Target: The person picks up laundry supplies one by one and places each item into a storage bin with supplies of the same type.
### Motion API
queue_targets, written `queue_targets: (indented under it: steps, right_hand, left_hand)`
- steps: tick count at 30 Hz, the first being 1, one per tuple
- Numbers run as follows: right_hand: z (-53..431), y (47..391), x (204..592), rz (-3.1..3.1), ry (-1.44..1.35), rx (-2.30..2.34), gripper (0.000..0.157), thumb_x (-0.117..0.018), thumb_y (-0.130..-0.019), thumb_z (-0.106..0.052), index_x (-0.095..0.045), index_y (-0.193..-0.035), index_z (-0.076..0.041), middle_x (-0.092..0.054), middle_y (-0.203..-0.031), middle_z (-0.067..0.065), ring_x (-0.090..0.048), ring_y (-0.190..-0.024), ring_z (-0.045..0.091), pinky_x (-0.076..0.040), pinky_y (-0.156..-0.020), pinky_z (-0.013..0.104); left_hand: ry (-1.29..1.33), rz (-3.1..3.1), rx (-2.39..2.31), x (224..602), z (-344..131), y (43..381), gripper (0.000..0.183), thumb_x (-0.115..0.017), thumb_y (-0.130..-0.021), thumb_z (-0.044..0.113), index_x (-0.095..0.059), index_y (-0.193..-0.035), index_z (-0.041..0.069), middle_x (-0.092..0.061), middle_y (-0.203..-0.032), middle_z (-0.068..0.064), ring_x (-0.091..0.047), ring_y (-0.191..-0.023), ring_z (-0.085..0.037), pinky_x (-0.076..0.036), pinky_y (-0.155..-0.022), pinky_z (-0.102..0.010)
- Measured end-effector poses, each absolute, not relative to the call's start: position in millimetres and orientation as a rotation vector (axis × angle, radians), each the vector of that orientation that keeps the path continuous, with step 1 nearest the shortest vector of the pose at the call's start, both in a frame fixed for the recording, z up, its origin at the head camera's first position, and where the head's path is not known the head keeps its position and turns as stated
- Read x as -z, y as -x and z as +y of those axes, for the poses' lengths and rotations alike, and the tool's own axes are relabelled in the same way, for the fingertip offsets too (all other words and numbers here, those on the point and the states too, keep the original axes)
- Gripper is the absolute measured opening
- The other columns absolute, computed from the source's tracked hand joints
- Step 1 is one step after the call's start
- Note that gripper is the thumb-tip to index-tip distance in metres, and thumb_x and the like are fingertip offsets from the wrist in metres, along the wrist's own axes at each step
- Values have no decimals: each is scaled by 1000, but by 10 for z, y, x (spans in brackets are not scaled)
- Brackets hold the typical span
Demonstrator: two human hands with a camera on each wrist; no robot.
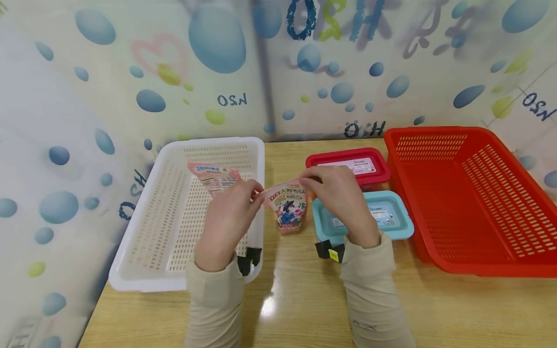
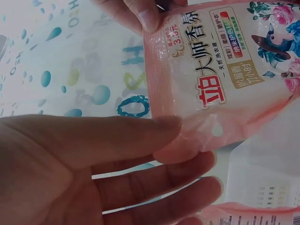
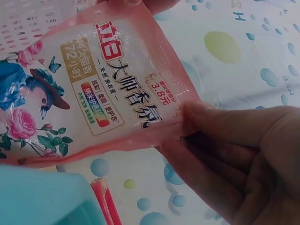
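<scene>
A pink laundry detergent pouch, printed with flowers and a bird in a hat, hangs upright between both hands over the strip of table beside the white basket. My left hand pinches its upper left corner between thumb and fingers, close to a small hole in the film. At the opposite top corner, my right hand pinches the sealed edge with thumb and forefinger. A second pink pouch, its back printed with small text, lies in the white basket, partly hidden behind the left hand.
Right of the pouch stand a red-lidded box and, nearer, a light blue-lidded box, partly covered by the right hand. A red basket stands on the right side of the wooden table. A patterned sheet rises behind.
</scene>
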State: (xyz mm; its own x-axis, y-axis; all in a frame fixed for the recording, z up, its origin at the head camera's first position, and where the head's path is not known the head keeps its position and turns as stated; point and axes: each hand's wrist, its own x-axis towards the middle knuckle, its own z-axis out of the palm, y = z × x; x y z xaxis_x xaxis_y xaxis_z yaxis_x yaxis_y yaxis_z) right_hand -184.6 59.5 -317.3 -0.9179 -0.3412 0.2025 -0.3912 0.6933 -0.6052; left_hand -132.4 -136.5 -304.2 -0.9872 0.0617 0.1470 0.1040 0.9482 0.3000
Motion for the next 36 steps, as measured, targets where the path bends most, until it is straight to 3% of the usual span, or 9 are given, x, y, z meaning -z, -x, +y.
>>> queue_targets:
  steps: [6,36]
  right_hand:
    - [589,1837,3157,-2824,-627,-1033,24,-63,-83,-27,-68,-104,-16,-64,-76,-6,-50,-61,11,-43,-57,24]
    - [633,1852,3156,-2866,-625,-1061,24,-63,-83,-27,-68,-104,-17,-65,-82,-7,-53,-69,11,-45,-63,24]
  left_hand:
    - [96,-2953,451,3034,-1373,1312,11,-55,-88,22,-65,-90,18,-63,-78,2,-55,-64,-16,-42,-51,-35]
    - [101,-2958,419,3029,-1370,1312,13,-55,-88,29,-64,-88,20,-60,-70,4,-53,-58,-16,-38,-46,-34]
